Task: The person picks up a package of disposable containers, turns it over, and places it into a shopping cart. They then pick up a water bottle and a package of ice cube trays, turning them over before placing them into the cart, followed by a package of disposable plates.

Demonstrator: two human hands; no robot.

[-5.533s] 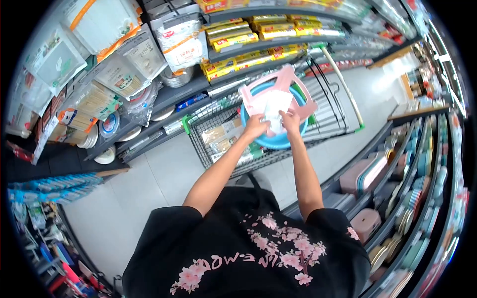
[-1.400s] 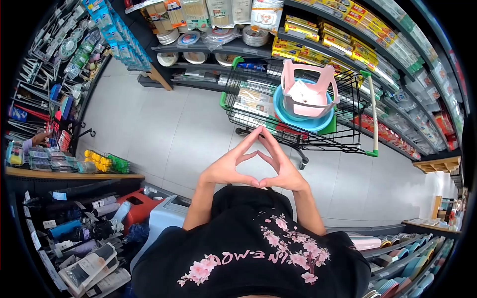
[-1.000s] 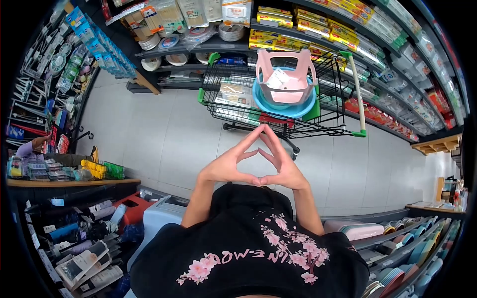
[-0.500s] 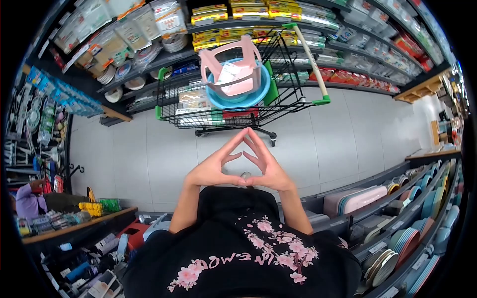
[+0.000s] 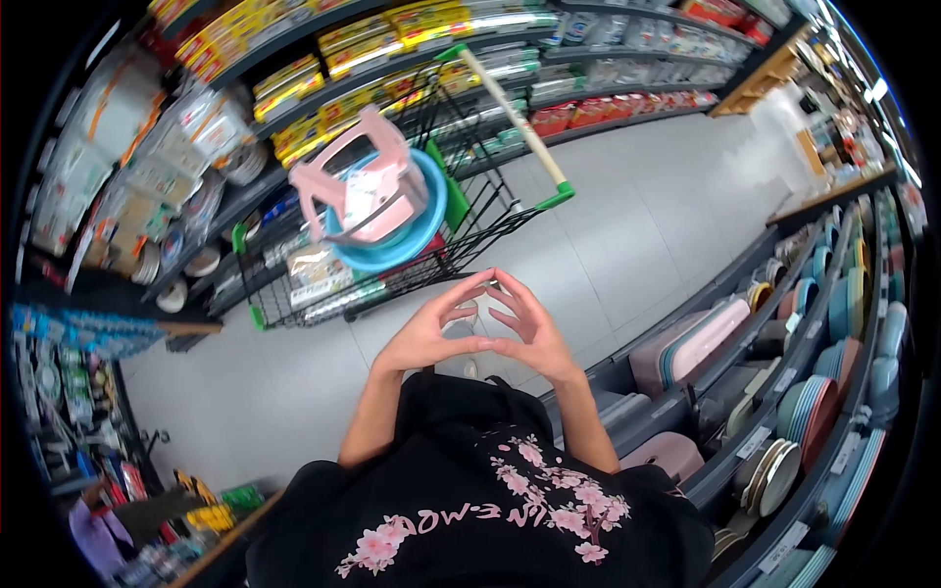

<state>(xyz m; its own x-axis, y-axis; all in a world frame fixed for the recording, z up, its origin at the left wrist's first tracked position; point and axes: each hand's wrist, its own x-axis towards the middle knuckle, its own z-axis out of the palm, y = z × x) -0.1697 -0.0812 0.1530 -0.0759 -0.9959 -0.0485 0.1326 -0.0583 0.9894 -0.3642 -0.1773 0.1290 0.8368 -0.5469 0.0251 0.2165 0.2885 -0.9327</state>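
Note:
My left hand [image 5: 431, 328] and my right hand [image 5: 534, 328] are held up before my black shirt, fingertips meeting at the top and thumbs meeting below. The fingers of both are spread and hold nothing. Beyond them stands a black wire shopping cart [image 5: 470, 235] with green corners. Inside it, a pink plastic stool [image 5: 392, 201] rests in a blue basin [image 5: 423, 220], with flat packages [image 5: 319, 269] beside them.
Shelves of yellow boxes [image 5: 358, 49] run behind the cart. Dish shelves [image 5: 725, 431] rise at the right. Grey floor tiles [image 5: 627, 220] lie between. Another person in a purple top [image 5: 96, 534] is at the lower left.
The view has turned, so the cart now appears further left and tilted, and the right-hand shelves show more. My hands keep nearly the same pose, with the fingers slightly more bent.

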